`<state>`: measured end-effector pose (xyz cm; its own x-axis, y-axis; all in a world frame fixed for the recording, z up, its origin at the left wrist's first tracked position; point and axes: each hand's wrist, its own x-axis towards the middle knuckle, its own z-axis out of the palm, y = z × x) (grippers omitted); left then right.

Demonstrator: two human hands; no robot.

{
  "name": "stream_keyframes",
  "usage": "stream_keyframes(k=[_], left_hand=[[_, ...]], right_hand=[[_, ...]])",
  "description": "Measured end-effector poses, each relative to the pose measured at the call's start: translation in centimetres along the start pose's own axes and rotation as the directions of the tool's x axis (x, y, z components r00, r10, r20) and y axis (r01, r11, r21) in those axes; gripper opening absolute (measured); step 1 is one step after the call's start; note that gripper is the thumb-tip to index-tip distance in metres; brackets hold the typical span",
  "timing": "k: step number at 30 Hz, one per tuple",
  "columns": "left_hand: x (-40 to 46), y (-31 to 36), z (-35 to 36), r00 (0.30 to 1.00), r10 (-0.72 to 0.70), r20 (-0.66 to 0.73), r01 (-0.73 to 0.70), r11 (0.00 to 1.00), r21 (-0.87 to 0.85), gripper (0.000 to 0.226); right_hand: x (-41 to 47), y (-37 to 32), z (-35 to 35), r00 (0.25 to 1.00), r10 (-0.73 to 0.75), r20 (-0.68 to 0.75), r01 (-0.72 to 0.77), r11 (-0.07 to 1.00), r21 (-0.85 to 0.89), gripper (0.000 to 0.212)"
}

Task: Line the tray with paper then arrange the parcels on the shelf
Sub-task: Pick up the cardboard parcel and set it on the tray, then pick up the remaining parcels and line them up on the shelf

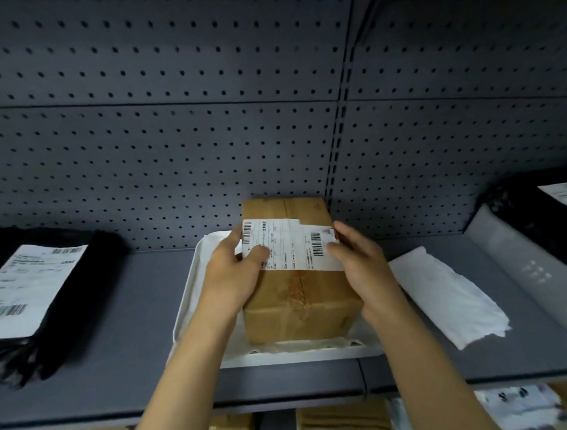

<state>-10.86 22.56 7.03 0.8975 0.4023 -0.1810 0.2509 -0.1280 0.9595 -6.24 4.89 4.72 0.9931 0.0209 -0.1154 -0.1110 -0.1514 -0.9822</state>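
A brown cardboard parcel [299, 298] with a white shipping label stands in the white tray [188, 303] on the grey shelf [119, 352]. Crumpled white paper shows under the parcel at the tray's front edge. My left hand [232, 272] grips the parcel's left side, thumb on the label. On the opposite side, my right hand [362, 263] holds the parcel with its fingers at the label's end.
A black bagged parcel [52, 303] with a white label lies at the left. A folded white paper sheet [448, 295] lies right of the tray. Another black parcel [535, 210] and a grey bag sit at the far right. Pegboard backs the shelf; boxes sit on the lower shelf.
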Motion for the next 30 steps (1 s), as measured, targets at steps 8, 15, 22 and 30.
stream_keyframes(k=[8, 15, 22, 30], left_hand=[[0.3, -1.1, -0.4, 0.999, -0.030, 0.034, 0.033, 0.994, -0.099, 0.052], [-1.0, 1.6, -2.8, 0.975, 0.178, -0.134, -0.190, 0.978, -0.080, 0.042], [-3.7, 3.5, -10.0, 0.913, 0.274, -0.302, -0.315, 0.944, -0.096, 0.041], [-4.3, 2.2, -19.9, 0.870, 0.295, -0.395, -0.359, 0.928, -0.097, 0.039]], right_hand=[[0.3, 0.3, -0.1, 0.999, 0.010, 0.035, -0.008, 0.998, -0.064, 0.044], [-1.5, -3.3, 0.3, 0.952, -0.302, -0.046, 0.285, 0.931, -0.230, 0.040], [-4.0, -7.8, 6.4, 0.894, -0.432, 0.120, 0.440, 0.896, -0.051, 0.038], [-7.3, -9.5, 17.7, 0.855, -0.448, 0.260, 0.451, 0.891, 0.052, 0.040]])
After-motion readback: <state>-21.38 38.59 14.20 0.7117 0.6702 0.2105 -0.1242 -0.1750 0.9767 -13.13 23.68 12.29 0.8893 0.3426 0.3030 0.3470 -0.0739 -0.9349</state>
